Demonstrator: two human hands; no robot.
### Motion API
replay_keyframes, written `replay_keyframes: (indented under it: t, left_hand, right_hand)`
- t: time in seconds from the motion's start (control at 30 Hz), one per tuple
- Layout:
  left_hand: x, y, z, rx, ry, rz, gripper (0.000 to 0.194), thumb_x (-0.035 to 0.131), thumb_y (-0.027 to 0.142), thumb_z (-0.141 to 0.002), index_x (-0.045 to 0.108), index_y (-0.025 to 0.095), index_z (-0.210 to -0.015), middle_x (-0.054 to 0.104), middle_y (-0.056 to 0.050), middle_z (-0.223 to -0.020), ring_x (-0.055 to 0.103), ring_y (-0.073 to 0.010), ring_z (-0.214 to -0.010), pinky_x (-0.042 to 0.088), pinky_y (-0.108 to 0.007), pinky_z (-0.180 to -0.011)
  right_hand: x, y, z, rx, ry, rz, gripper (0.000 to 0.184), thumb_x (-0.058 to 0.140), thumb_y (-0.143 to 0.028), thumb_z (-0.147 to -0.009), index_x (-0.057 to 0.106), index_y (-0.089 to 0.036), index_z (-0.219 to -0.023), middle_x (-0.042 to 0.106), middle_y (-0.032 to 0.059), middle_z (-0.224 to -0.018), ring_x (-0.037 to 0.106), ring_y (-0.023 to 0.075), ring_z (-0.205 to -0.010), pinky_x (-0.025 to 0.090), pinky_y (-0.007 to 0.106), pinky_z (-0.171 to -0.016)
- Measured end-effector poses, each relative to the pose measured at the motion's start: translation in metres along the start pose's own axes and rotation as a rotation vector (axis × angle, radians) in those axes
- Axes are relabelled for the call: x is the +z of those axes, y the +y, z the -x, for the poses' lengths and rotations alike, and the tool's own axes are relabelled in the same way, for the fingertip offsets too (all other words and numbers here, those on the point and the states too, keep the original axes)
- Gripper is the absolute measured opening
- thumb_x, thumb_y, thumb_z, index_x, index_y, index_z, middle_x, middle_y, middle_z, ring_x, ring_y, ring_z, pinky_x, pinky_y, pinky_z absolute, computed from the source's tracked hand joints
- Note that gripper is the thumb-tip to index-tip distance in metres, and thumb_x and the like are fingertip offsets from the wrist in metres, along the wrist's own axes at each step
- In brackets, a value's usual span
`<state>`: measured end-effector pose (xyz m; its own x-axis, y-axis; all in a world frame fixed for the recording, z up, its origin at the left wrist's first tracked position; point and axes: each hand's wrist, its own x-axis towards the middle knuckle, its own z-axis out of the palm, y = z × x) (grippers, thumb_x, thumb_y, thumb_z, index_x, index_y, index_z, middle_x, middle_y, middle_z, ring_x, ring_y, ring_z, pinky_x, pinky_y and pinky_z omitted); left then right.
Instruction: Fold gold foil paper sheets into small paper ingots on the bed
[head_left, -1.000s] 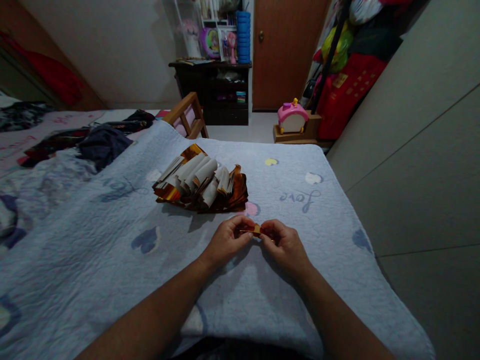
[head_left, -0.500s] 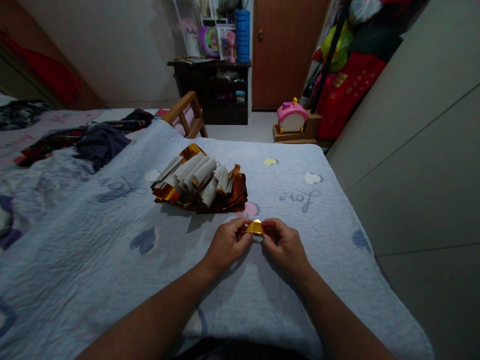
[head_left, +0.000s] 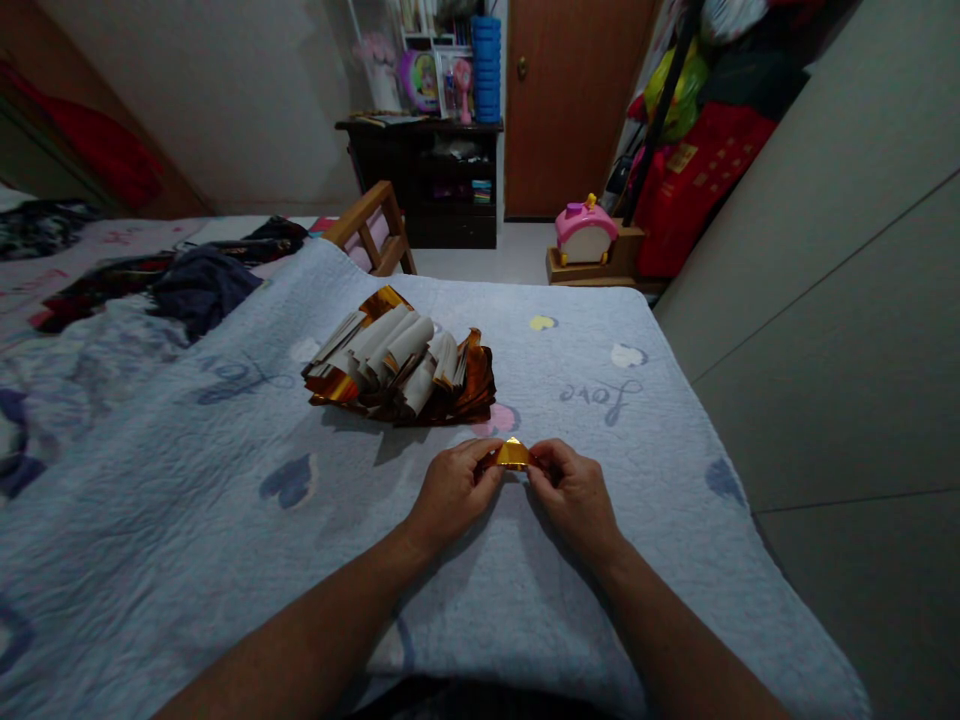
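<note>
A small folded piece of shiny gold foil paper (head_left: 514, 456) is stretched between my two hands, its middle raised to a peak. My left hand (head_left: 459, 488) pinches its left end between thumb and fingers. On the other end, my right hand (head_left: 574, 490) has the same pinch; the fingertips hide both ends of the paper. Just beyond my left hand lies a pile of gold foil paper sheets (head_left: 405, 365), many curled with their pale grey backs up.
Under everything spreads a light blue quilt (head_left: 660, 560) printed with hearts. Dark clothes (head_left: 206, 290) lie to the left, by a wooden chair back (head_left: 367, 225). A pale cabinet (head_left: 847, 330) borders the right side. Past the far edge stand a dark shelf unit (head_left: 420, 190) and a pink toy (head_left: 586, 232).
The gold paper has gone from a flat, edge-on strip to a raised, peaked shape facing me. Both hands have barely shifted and keep their pinch. The pile is unchanged.
</note>
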<state>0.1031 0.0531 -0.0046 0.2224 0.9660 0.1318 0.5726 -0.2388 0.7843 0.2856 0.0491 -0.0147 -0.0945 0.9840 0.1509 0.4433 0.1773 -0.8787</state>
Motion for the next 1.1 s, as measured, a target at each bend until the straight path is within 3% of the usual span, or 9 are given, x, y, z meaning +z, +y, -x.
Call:
replay_keyframes:
  t: [0.13,0.27,0.37,0.47,0.57,0.67,1.1]
  left_hand:
    - [0.001,0.0,0.0,-0.037,-0.002,0.093,0.052,0.059,0.013,-0.081,0.063,0.017,-0.133,0.076,-0.009,-0.109,0.071,-0.0218,-0.091,0.054,-0.034,-0.087]
    - [0.004,-0.006,-0.002,-0.05,-0.016,0.304,0.043,0.06,0.011,-0.079,0.071,0.017,-0.12,0.072,-0.011,-0.123,0.067,-0.0239,-0.112,0.05,-0.038,-0.103]
    - [0.005,-0.009,-0.004,-0.113,-0.043,0.446,0.042,0.061,0.011,-0.077,0.071,0.015,-0.117,0.073,-0.012,-0.119,0.069,-0.0237,-0.109,0.052,-0.039,-0.102]
    - [0.004,-0.008,-0.004,-0.139,-0.06,0.517,0.042,0.062,0.009,-0.075,0.072,0.016,-0.115,0.074,-0.01,-0.117,0.069,-0.0231,-0.107,0.053,-0.039,-0.101]
    - [0.003,-0.006,-0.004,-0.152,-0.07,0.526,0.042,0.063,0.008,-0.074,0.072,0.016,-0.114,0.074,-0.01,-0.116,0.069,-0.0235,-0.108,0.053,-0.039,-0.102]
    - [0.004,-0.007,-0.004,-0.165,-0.067,0.517,0.042,0.064,0.009,-0.073,0.072,0.016,-0.114,0.074,-0.011,-0.115,0.07,-0.0241,-0.107,0.053,-0.04,-0.101]
    - [0.001,-0.005,-0.004,-0.139,-0.044,0.448,0.032,0.066,0.015,-0.076,0.073,0.016,-0.107,0.075,-0.009,-0.105,0.071,-0.0215,-0.096,0.056,-0.035,-0.091]
  right_hand:
    - [0.0,-0.001,0.0,-0.033,-0.014,0.021,0.009,0.056,-0.022,-0.082,0.064,-0.02,-0.085,0.064,-0.0001,-0.069,0.056,0.0128,-0.058,0.042,0.024,-0.057]
    - [0.0,-0.001,0.001,-0.066,-0.023,0.012,0.01,0.056,-0.022,-0.083,0.064,-0.019,-0.087,0.061,-0.0013,-0.067,0.055,0.0123,-0.057,0.041,0.023,-0.056]
    - [0.0,-0.001,0.002,-0.072,-0.017,-0.002,0.012,0.056,-0.02,-0.082,0.065,-0.019,-0.09,0.06,-0.002,-0.066,0.055,0.0122,-0.057,0.042,0.023,-0.056]
    - [0.0,-0.001,0.002,-0.075,-0.029,-0.022,0.027,0.055,-0.017,-0.081,0.066,-0.019,-0.106,0.065,-0.0012,-0.07,0.059,0.0129,-0.059,0.045,0.023,-0.057]
    - [0.0,-0.001,0.002,-0.138,-0.051,-0.042,0.04,0.054,-0.014,-0.081,0.066,-0.021,-0.118,0.074,0.0036,-0.088,0.067,0.0157,-0.071,0.052,0.026,-0.068]
    - [-0.001,-0.001,0.001,-0.193,-0.055,-0.041,0.037,0.053,-0.011,-0.082,0.071,-0.023,-0.112,0.076,0.0062,-0.101,0.071,0.019,-0.087,0.055,0.031,-0.08]
    - [-0.002,0.0,0.0,-0.223,-0.035,-0.019,0.029,0.054,-0.011,-0.084,0.073,-0.02,-0.103,0.078,0.0079,-0.096,0.073,0.0196,-0.085,0.057,0.033,-0.078]
